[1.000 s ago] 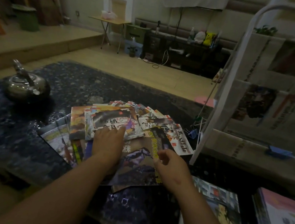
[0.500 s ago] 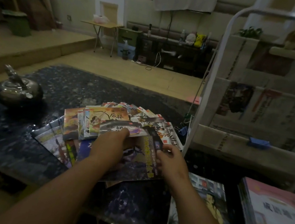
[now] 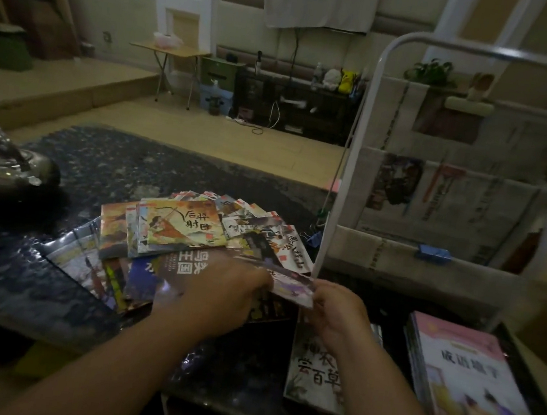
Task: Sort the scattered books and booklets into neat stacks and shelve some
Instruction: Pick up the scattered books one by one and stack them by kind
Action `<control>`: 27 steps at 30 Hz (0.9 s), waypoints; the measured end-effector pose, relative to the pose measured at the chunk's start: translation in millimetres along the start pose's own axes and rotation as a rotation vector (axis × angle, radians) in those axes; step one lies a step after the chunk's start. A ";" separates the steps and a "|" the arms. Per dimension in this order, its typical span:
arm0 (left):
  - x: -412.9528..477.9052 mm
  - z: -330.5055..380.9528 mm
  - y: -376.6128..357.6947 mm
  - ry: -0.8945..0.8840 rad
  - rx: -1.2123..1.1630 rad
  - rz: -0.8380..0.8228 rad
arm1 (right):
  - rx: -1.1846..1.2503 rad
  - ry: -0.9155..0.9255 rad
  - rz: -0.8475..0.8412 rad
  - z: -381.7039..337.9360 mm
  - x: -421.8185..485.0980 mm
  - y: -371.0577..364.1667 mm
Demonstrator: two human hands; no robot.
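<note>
One booklet, pinched between left hand and right hand fingers — likely freeing it from the pile beyond.

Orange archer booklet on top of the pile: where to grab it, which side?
Pinch the orange archer booklet at its near edge, coming from the person's side. It lies flat, topmost on a fanned stack, and that edge seems raised above the brown book, leaving room for a thumb under it.
</note>
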State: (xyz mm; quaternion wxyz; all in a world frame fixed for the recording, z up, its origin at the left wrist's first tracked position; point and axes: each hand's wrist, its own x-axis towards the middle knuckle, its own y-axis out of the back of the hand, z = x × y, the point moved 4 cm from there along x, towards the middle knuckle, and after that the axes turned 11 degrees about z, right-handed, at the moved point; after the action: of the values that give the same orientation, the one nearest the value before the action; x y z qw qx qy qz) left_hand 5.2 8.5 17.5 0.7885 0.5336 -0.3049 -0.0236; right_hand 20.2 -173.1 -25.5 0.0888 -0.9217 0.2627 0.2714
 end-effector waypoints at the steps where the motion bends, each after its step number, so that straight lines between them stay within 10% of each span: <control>1: -0.9 5.0 0.3 -0.016 -0.025 -0.019 | -0.043 0.029 0.025 -1.1 -0.3 5.2; 10: 11.9 35.0 -6.8 0.208 -0.275 -0.087 | -0.216 0.204 0.197 -25.2 -15.0 73.8; 17: -10.2 37.2 -36.0 1.062 -1.043 -0.046 | -0.423 0.362 0.237 -31.3 -12.2 118.9; 27: -4.4 47.3 -83.6 0.829 -0.614 -0.093 | -1.160 0.424 0.026 -21.9 25.5 119.0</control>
State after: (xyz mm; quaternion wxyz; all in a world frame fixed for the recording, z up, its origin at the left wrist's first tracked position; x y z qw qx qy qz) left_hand 1.8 -65.0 -44.5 0.9615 0.2550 0.0781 0.0664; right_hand -15.0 -291.6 -23.6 -0.4844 -0.8504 0.0956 0.1818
